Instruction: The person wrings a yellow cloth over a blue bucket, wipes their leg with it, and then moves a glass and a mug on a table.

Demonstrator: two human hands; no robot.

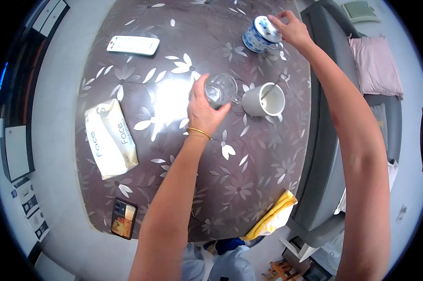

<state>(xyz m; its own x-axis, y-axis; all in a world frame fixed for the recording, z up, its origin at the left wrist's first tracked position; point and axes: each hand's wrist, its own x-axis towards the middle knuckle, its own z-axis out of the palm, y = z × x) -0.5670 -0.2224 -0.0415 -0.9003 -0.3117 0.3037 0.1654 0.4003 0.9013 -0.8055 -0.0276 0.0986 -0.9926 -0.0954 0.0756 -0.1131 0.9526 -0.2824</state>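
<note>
My left hand (208,109), with a gold bangle at the wrist, is wrapped around a clear glass mug (221,89) near the middle of the table. Just right of it stands a white ceramic mug (260,102) with a thin metal spoon (270,90) leaning out over its rim. Farther off, my right hand (291,30) is at the lid (267,28) of a blue-and-white patterned lidded mug (255,40). A fingertip meets the lid's far edge; whether the fingers grip it is unclear.
On the flower-patterned table (232,210) lie a white remote control (133,45), a soft pack of tissues (111,138), a smartphone (124,218) and a folded yellow-and-white cloth (273,216) at the near right edge. A grey sofa (320,189) with a pink cushion (375,66) borders the right side.
</note>
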